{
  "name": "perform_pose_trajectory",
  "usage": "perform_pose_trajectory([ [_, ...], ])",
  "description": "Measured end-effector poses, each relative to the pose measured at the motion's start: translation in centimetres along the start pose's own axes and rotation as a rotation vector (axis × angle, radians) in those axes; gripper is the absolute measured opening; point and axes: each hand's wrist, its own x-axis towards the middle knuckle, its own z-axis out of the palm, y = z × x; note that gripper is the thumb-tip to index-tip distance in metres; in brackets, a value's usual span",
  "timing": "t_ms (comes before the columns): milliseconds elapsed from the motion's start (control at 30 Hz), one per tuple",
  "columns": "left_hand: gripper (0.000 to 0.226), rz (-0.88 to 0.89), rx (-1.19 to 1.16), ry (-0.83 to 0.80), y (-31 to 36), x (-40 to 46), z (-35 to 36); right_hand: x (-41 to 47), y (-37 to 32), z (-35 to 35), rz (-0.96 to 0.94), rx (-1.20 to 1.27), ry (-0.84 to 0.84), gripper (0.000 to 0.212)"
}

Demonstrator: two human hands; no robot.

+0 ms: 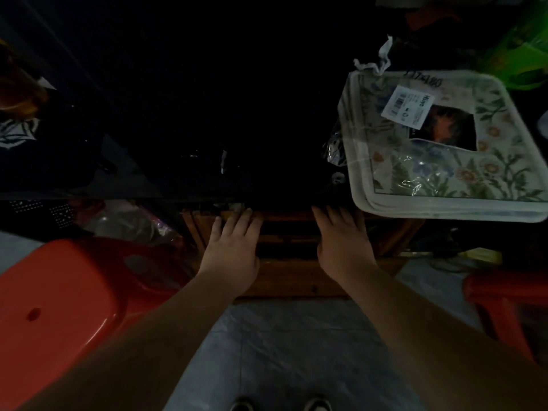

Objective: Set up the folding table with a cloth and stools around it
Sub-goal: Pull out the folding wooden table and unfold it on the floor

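Head view shows a dim storage corner, and the risks are read here from left to right. At lower left a red stool (59,295) stands just beside the left forearm; it could be knocked if anything wide is drawn out towards the feet. Behind it, at mid-left, clear plastic bags (127,223) are packed against the wooden piece, and these could be dragged along. The left hand (231,253) is laid on a wooden slatted frame (284,277), judged to be the folding table stored folded under a dark shelf (178,197); its fingers are spread and straight, with the tips lost in shadow under the shelf edge, so no grip can be confirmed. The right hand (341,244) lies likewise on the frame, fingers extended, tips hidden. With flat palms and no seen hold, slipping is judged likely, and fingers could be pinched between slats and shelf. At upper right a packaged floral cloth (444,143) overhangs the shelf edge just above the right hand, and it could be tipped off if the frame is lifted. At lower right a second red stool (510,304) narrows the way out.
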Motion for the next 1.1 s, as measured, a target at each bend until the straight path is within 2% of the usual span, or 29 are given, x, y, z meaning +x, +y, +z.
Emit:
perform_pose_trajectory([
  [167,0.085,-0.004,-0.009,-0.017,0.4,-2.1,-0.1,-4.1,-1.2,0.3,0.019,-0.020,0.059,0.077],
  [333,0.054,0.023,-0.026,-0.036,1.2,-4.0,-0.3,-7.7,-1.3,0.7,0.018,-0.034,0.101,0.059],
  [467,0.033,-0.012,-0.090,-0.104,2.9,-6.2,-0.3,-9.5,-0.9,0.4,-0.019,-0.039,-0.005,0.033],
  [667,0.033,-0.010,-0.043,-0.174,4.5,-9.5,0.3,-12.7,-0.9,1.1,-0.079,-0.042,-0.058,0.023],
  [833,0.034,0.009,-0.072,-0.249,5.5,-12.4,-1.1,-16.0,-1.5,0.5,-0.045,0.010,-0.078,0.020],
  [1100,0.028,0.086,-0.035,-0.148,7.0,-21.9,-4.9,-26.6,-4.5,-3.4,0.008,0.040,-0.045,0.020],
])
